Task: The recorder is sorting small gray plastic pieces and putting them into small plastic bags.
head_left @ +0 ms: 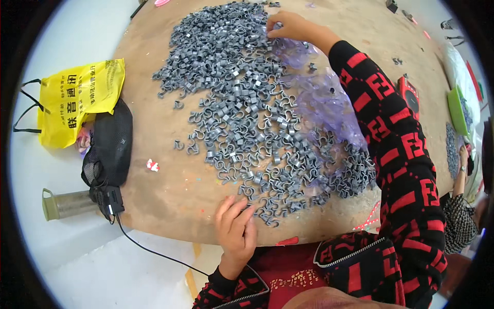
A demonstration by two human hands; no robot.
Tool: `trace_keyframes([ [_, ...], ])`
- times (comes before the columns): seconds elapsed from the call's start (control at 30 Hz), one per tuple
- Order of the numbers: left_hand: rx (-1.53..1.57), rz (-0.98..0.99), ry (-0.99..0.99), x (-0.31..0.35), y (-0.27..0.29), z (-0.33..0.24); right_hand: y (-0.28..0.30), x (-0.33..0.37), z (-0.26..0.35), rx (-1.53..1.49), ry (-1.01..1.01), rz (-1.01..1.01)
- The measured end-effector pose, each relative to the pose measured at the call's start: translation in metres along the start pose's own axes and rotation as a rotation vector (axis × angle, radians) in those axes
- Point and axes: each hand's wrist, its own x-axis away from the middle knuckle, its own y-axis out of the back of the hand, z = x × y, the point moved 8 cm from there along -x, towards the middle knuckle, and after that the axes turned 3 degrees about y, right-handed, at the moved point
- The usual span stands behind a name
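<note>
A person in a black-and-red patterned jacket (409, 165) is working bare-handed at a brown-topped table (170, 211), where a great many small, curved gray plastic clips (231, 87) are lying in a broad heap that is stretching from the far side down toward the near edge. The right hand (289, 27) is reaching out to the far right flank of the heap, thumb and fingers bending toward each other; whether they are pinching a clip, I cannot tell from where I am standing. The left hand (236, 226) is resting at the table's near edge, fingers loosely bent and parted from the thumb, their tips lying just beside the nearest clips. A purple see-through plastic sheet (329, 105) is spreading along the heap's right side, next to the jacket's right sleeve. To the left, a yellow carrier bag (77, 103) is sitting beside a black mesh bag (114, 144), and a green-lidded bottle (72, 205) is showing below them. At right, a red device (408, 96) is lying on the tabletop, while a co-worker's hand (464, 153) is hovering near a green basin (456, 110) and 1 smaller gray pile (452, 149).
</note>
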Motion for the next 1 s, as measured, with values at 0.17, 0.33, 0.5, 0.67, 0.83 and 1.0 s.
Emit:
trace_keyframes([
  [0.17,0.018,-0.015,-0.027,0.003,0.003,0.003,0.001,0.069,0.001,-0.282,-0.193,-0.02],
  [0.33,0.009,-0.056,-0.057,0.003,0.005,-0.001,0.012,0.128,0.046,-0.29,-0.037,-0.034],
  [0.5,0.02,-0.098,-0.087,0.003,0.001,-0.004,0.036,0.172,0.082,-0.109,0.183,-0.097],
  [0.67,0.01,-0.119,-0.124,0.007,-0.003,-0.003,0.028,0.188,0.082,-0.037,0.097,-0.095],
  [0.83,0.056,-0.141,-0.166,0.007,-0.002,-0.012,0.028,0.198,0.072,-0.064,-0.076,-0.123],
  [1.0,0.106,-0.135,-0.155,0.011,0.005,-0.007,0.073,0.209,0.076,-0.103,-0.154,-0.269],
])
